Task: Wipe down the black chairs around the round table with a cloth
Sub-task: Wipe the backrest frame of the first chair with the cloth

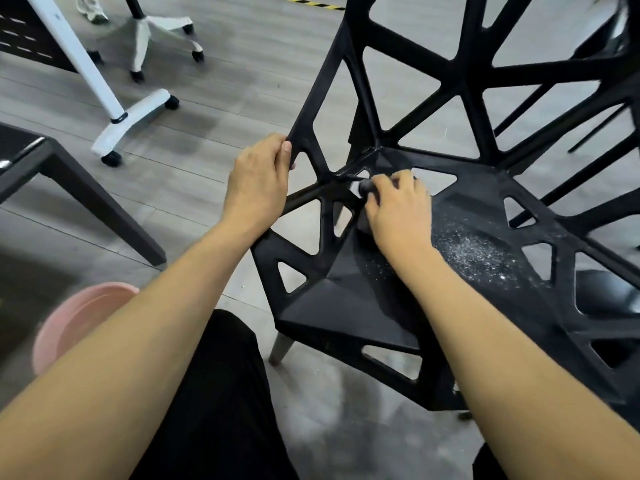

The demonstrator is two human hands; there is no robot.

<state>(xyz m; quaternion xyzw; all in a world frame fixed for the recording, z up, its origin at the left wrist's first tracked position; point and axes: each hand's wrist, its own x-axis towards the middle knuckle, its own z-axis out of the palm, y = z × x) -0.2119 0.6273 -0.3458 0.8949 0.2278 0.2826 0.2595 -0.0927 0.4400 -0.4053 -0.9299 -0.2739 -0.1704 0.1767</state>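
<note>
The right hand (398, 209) curls its fingers round a small dark wadded cloth (365, 187) pressed at the back-left corner of the black angular plastic lattice chair (381, 299), whose dusty seat patch lies wrist-side of those fingers, while the left hand (258, 181) grips the chair's side strut.

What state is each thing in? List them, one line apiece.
Chair: upright on the floor, seat speckled with pale dust on its right part.
Cloth: dark, bunched under the right hand, pressed against the seat's back corner.
Left hand: grips the chair's side frame.
Right hand: fingers curled over the cloth.
Pink basin: on the floor at lower left, partly hidden by the left arm; contents cannot be seen.
</note>
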